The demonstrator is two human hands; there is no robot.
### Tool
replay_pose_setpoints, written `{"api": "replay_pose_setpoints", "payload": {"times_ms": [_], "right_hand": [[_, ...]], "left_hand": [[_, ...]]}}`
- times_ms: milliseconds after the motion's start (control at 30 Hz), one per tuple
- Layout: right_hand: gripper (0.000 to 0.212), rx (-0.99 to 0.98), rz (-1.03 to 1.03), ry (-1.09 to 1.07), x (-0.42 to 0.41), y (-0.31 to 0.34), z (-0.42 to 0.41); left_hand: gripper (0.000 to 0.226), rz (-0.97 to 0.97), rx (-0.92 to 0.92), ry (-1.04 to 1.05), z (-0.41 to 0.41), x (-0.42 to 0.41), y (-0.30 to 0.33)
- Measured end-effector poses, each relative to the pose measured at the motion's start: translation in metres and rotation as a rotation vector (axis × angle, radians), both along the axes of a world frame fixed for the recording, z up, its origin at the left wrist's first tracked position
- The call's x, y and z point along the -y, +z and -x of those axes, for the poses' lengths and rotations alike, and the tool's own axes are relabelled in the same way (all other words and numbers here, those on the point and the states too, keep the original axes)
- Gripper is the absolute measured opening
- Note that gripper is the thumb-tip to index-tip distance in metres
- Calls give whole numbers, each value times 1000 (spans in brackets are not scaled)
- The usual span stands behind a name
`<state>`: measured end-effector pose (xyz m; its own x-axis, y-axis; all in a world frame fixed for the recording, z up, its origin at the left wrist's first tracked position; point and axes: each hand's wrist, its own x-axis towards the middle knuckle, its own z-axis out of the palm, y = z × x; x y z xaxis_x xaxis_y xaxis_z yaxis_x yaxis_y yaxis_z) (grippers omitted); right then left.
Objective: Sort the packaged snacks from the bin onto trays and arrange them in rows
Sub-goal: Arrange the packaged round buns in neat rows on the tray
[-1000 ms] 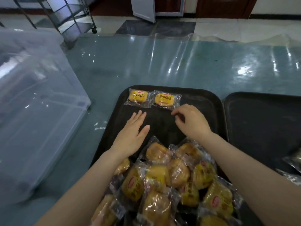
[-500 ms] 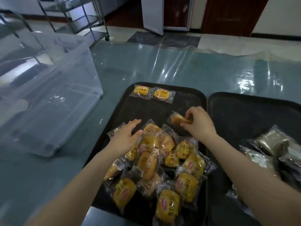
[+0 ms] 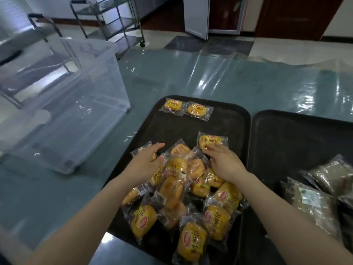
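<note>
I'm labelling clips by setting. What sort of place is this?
Probably a canteen or food-service back room: black serving trays of wrapped buns, steel trolleys, plastic-covered table.

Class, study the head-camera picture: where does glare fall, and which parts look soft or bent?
Head view: white glare streaks the plastic-covered table, strongest far right; the clear bin is hazy with reflections; forearms at the bottom edge are soft; the wide lens bows the black tray edges; snack packets stay fairly sharp.
</note>
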<state>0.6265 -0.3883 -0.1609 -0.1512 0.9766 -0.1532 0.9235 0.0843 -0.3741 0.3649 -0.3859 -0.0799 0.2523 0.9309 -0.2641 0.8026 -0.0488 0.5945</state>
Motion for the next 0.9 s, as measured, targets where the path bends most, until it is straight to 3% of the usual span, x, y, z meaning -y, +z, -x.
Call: {"api": "replay_pose_setpoints", "payload": {"times_ms": [233,333,400,467,600,733,800,900], "right_hand": [[60,11,37,-188,-25,-8,-20],[67,42,50,-198,-45,-14,-31],[68,97,58,-162,-59,-19,-40],[67,110,63,-134,-75,-22,-49],[62,107,42,-119,-102,-21,-61],[47,121,-226,-168,-106,-19,-58],[56,111,-285,-125,-107,-20,-53],[72,82,-153,-109,-111,-26,-48]], "left_hand": [[42,122,17,-98,-31,-14,-20],[66,222,-92,-185,-37,-21,-34],[86,206,-185,-262,-43,-25,-41],[92,179,-250,-304,-50,-29,-47],[75,208,-347,-278,-61,-39,-58],[69,210,-386,-213,-71,-51,-65],[70,195,-405,-180,-76,-57,-68],[73,174,-436,-134,-83,-72,-72]]}}
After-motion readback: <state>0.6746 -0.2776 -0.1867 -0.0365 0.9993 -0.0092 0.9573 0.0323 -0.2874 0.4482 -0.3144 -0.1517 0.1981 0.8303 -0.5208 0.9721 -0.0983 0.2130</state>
